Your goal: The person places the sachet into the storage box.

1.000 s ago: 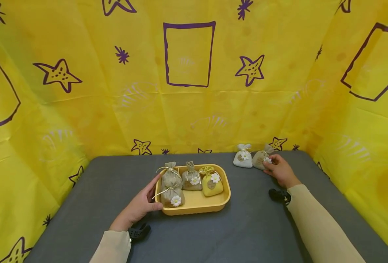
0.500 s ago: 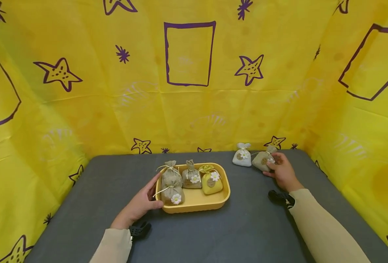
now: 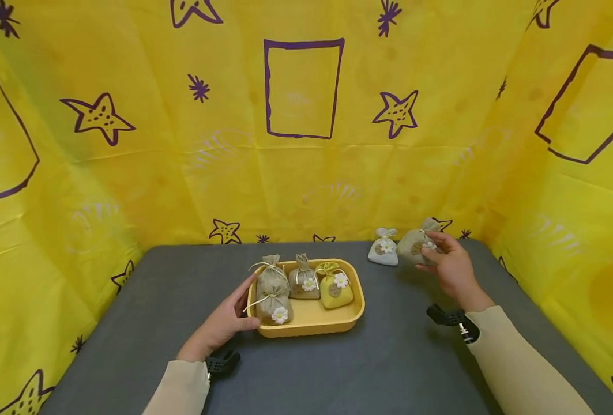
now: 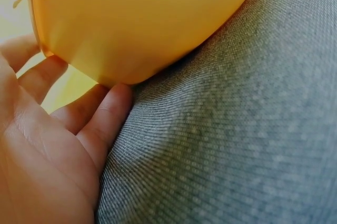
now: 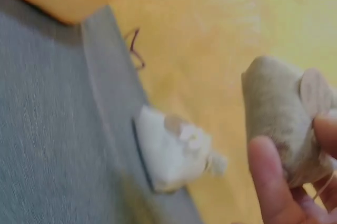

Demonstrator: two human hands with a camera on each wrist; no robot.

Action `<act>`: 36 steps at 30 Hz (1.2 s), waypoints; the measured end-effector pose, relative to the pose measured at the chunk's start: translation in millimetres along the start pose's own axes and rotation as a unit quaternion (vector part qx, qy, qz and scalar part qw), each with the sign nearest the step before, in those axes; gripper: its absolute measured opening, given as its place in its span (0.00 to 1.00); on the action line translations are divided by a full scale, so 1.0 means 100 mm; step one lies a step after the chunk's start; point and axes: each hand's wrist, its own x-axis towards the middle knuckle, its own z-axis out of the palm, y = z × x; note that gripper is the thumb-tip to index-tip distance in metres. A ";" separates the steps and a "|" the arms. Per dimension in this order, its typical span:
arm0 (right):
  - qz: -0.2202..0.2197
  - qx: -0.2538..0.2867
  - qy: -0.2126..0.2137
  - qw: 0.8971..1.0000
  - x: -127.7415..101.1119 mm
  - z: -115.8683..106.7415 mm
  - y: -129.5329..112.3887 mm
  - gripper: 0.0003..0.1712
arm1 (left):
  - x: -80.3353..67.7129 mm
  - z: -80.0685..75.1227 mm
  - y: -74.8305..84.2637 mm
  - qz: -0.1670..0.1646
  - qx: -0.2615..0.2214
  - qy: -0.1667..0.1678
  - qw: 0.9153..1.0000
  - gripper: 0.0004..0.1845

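A yellow tray (image 3: 311, 323) sits mid-table on the grey cloth and holds several small sachet bags, beige ones (image 3: 273, 294) and a yellow one (image 3: 335, 290), each with a daisy. My left hand (image 3: 222, 326) rests against the tray's left side, fingers straight along its wall (image 4: 131, 29). My right hand (image 3: 448, 266) grips a beige sachet (image 3: 413, 246) and holds it above the table at the back right; the same beige sachet (image 5: 281, 113) shows in the right wrist view. A white sachet (image 3: 383, 250) lies on the cloth just left of it, the white sachet (image 5: 171, 150) still resting.
Yellow sheeting with purple stars and rectangles (image 3: 301, 86) walls the table at the back and both sides. The grey cloth (image 3: 368, 369) stretches to the front. A black clip sits at each wrist (image 3: 454, 318).
My right hand closed on the beige sachet at the back right and lifted it off the cloth. The left hand and the tray stayed put.
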 end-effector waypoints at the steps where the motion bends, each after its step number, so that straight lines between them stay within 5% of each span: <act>1: -0.002 -0.012 -0.001 1.000 -0.03 0.04 -0.04 0.20 | 0.00 0.00 0.00 -0.002 0.001 0.000 1.000 0.56; 16: -0.013 -0.120 -0.084 0.989 -0.57 0.85 -0.35 0.19 | 0.01 0.02 -0.03 -0.010 -0.003 -0.001 1.000 0.55; 27: 0.036 -0.061 -0.115 0.991 -0.76 1.60 -0.19 0.12 | -0.01 -0.02 -0.01 0.004 -0.001 -0.005 1.000 0.56; 36: 0.049 -0.051 -0.132 0.989 -0.76 1.88 -0.04 0.13 | 0.00 -0.01 -0.03 0.011 0.002 -0.008 1.000 0.56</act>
